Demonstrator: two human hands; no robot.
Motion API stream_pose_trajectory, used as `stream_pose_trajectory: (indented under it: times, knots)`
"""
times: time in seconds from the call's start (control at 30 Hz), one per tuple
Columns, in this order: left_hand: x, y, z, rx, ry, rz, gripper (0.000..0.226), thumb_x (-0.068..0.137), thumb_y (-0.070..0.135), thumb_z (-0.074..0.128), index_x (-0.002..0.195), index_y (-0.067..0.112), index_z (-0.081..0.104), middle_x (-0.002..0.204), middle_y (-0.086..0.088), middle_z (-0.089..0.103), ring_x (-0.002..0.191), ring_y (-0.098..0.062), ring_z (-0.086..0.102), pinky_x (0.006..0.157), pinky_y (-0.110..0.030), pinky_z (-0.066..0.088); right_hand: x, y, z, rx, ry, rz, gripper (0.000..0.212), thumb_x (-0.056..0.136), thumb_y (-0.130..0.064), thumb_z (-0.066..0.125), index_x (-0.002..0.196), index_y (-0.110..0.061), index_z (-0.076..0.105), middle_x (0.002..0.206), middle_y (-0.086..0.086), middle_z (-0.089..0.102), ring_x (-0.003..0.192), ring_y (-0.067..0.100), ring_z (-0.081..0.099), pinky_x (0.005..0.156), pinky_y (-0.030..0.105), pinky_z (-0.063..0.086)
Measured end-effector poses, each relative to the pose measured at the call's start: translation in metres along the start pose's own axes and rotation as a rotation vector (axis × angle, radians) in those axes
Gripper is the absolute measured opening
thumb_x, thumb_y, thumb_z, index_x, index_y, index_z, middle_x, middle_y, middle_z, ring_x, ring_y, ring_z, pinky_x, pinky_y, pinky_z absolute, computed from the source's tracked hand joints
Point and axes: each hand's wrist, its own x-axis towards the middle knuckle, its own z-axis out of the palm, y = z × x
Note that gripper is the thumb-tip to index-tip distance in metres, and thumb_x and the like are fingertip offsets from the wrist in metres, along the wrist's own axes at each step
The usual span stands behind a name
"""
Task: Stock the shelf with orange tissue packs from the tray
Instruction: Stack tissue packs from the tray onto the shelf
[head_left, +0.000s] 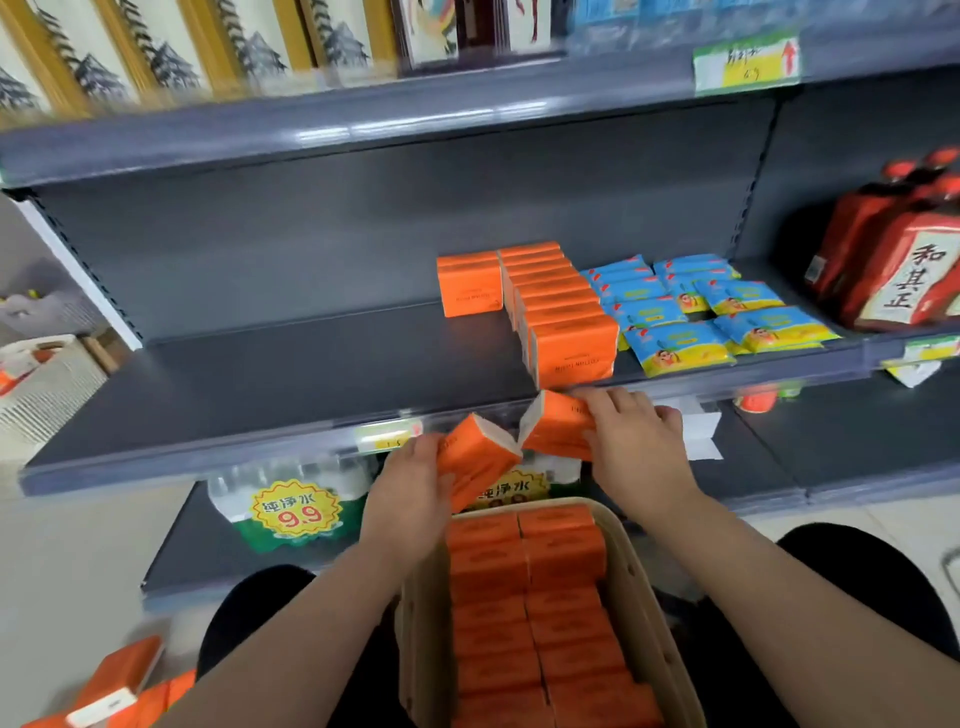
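A beige tray (644, 587) rests on my lap, filled with two rows of orange tissue packs (524, 608). My left hand (410, 493) grips one orange pack (475, 460), tilted, just above the tray's far end. My right hand (636, 441) grips a second orange pack (556, 426) right beside it, at the front lip of the grey shelf (291, 384). On that shelf a row of orange packs (558, 312) runs from back to front, with one more pack (469, 283) standing to its left at the back.
Blue and yellow packets (722, 312) lie right of the orange row; red bottles (893, 260) stand further right. Water bottle packs (291, 504) sit on the lower shelf. Loose orange packs (119, 691) lie on the floor at bottom left. A white basket (47, 384) stands left.
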Motion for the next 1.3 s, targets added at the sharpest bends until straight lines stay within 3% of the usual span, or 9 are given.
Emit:
stream_pose_trajectory:
  times: [0.07, 0.13, 0.23, 0.47, 0.83, 1.0, 1.2, 1.3]
  knots:
    - [0.020, 0.005, -0.021, -0.027, 0.060, -0.019, 0.037, 0.088, 0.015, 0.054, 0.125, 0.015, 0.051, 0.116, -0.008, 0.059, 0.109, -0.029, 0.053, 0.086, -0.040, 0.045, 0.025, -0.002, -0.015, 0.007, 0.144, -0.016, 0.045, 0.079, -0.015, 0.068, 0.122, -0.024, 0.056, 0.107, 0.005, 0.061, 0.103, 0.032, 0.055, 0.083, 0.045, 0.037]
    - [0.041, 0.009, -0.034, 0.002, 0.083, -0.021, 0.039, 0.087, 0.012, 0.055, 0.126, 0.011, 0.050, 0.118, -0.012, 0.057, 0.111, -0.032, 0.050, 0.087, -0.041, 0.043, 0.050, -0.005, -0.028, -0.002, 0.186, -0.024, 0.044, 0.083, -0.015, 0.064, 0.125, -0.024, 0.054, 0.111, 0.007, 0.059, 0.106, 0.032, 0.052, 0.084, 0.046, 0.036]
    - [0.074, 0.014, -0.046, 0.052, 0.078, -0.043, 0.040, 0.089, 0.013, 0.054, 0.128, 0.011, 0.047, 0.120, -0.011, 0.056, 0.113, -0.031, 0.048, 0.086, -0.041, 0.042, 0.087, -0.008, -0.037, -0.015, 0.178, -0.032, 0.044, 0.089, -0.016, 0.054, 0.130, -0.028, 0.046, 0.121, 0.005, 0.053, 0.113, 0.030, 0.046, 0.088, 0.046, 0.034]
    - [0.164, 0.017, -0.045, 0.206, -0.008, -0.105, 0.038, 0.091, 0.016, 0.050, 0.128, 0.014, 0.045, 0.122, -0.010, 0.054, 0.115, -0.030, 0.046, 0.086, -0.041, 0.043, 0.171, 0.002, -0.034, -0.098, 0.208, -0.022, 0.045, 0.086, -0.011, 0.054, 0.128, -0.024, 0.048, 0.116, 0.009, 0.052, 0.112, 0.033, 0.045, 0.086, 0.046, 0.035]
    - [0.306, 0.000, 0.013, 0.303, -0.069, -0.114, 0.051, 0.089, 0.008, 0.048, 0.138, 0.017, 0.039, 0.131, -0.011, 0.042, 0.125, -0.030, 0.036, 0.091, -0.043, 0.044, 0.248, 0.031, 0.016, -0.127, 0.100, -0.063, 0.060, 0.082, -0.008, 0.047, 0.139, -0.022, 0.039, 0.127, 0.007, 0.046, 0.118, 0.031, 0.038, 0.093, 0.049, 0.033]
    - [0.331, 0.002, 0.036, 0.318, 0.012, -0.068, 0.057, 0.085, 0.004, 0.048, 0.136, 0.028, 0.043, 0.127, -0.010, 0.039, 0.120, -0.030, 0.035, 0.090, -0.044, 0.043, 0.252, 0.040, 0.026, -0.097, 0.145, -0.110, 0.062, 0.081, -0.010, 0.054, 0.140, -0.022, 0.040, 0.125, 0.006, 0.048, 0.116, 0.031, 0.041, 0.092, 0.049, 0.036]
    - [0.327, -0.007, 0.041, 0.148, 0.129, -0.051, 0.044, 0.081, 0.001, 0.059, 0.123, 0.009, 0.047, 0.130, -0.012, 0.036, 0.117, -0.032, 0.037, 0.090, -0.044, 0.047, 0.256, 0.035, 0.018, -0.027, 0.142, -0.086, 0.057, 0.082, -0.014, 0.059, 0.135, -0.027, 0.045, 0.122, 0.004, 0.050, 0.114, 0.030, 0.043, 0.090, 0.047, 0.038]
    - [0.316, -0.018, 0.025, 0.132, 0.181, -0.046, 0.046, 0.081, -0.001, 0.058, 0.125, 0.005, 0.045, 0.137, -0.010, 0.033, 0.120, -0.031, 0.035, 0.092, -0.041, 0.047, 0.262, 0.019, 0.008, 0.040, 0.137, -0.093, 0.053, 0.085, -0.017, 0.057, 0.135, -0.027, 0.044, 0.125, 0.004, 0.049, 0.117, 0.030, 0.042, 0.090, 0.046, 0.037]
